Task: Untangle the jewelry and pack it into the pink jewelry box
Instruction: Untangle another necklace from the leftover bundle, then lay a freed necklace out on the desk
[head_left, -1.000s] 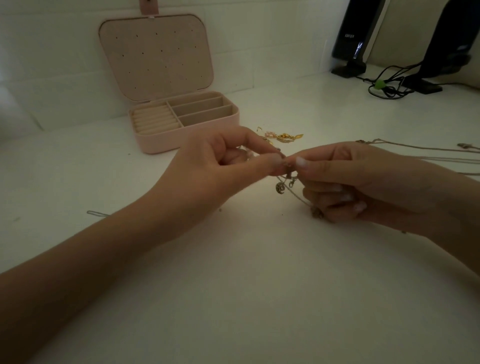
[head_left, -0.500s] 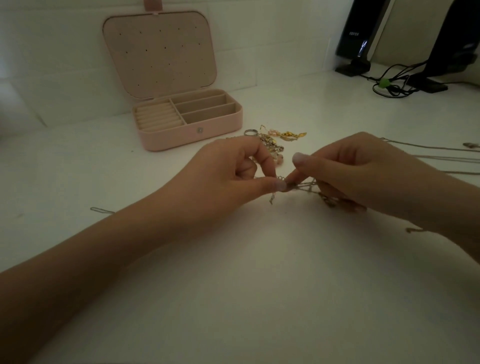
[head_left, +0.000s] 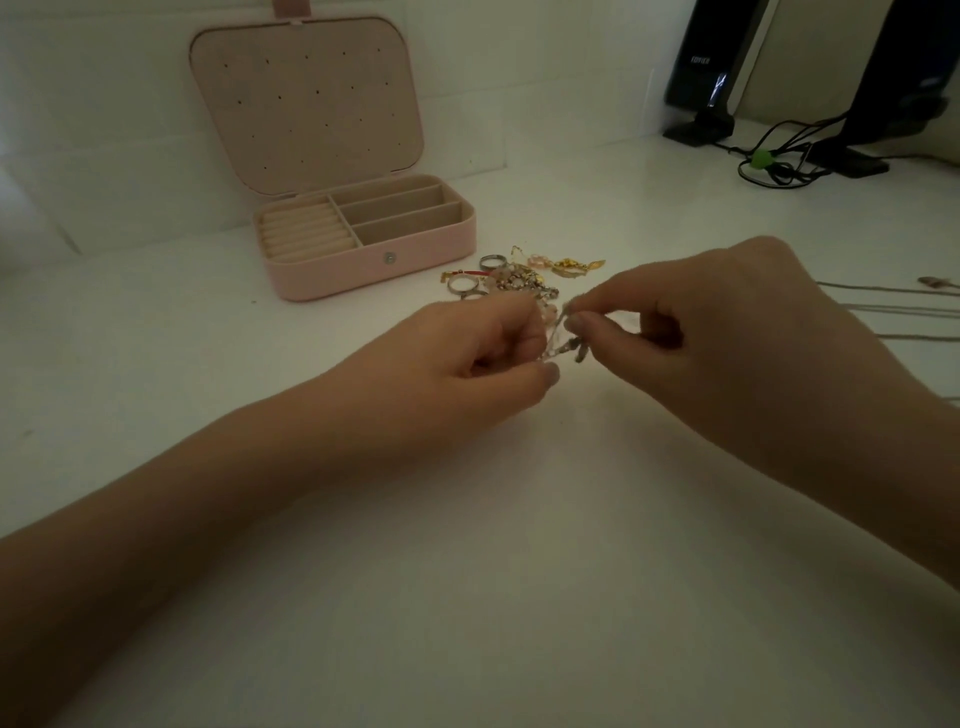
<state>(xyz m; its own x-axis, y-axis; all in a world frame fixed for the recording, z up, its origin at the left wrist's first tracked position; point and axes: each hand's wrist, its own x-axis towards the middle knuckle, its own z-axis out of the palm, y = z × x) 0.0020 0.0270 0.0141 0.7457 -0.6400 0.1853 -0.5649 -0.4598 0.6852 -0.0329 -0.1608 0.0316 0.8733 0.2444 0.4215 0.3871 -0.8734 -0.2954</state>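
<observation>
Silver chain hangs pinched between my left hand and right hand, fingers curled on it above the table. Behind sit a jewelry pile and the open pink jewelry box.

One piece of lettering shows: small pale capitals near the top of the tall black glossy speaker standing at the far right of the white worktop. They look like "EDIFIER", though they are small and blurred, so the reading is unsure. The second black speaker beside it carries a faint bluish mark too smeared to read.
</observation>
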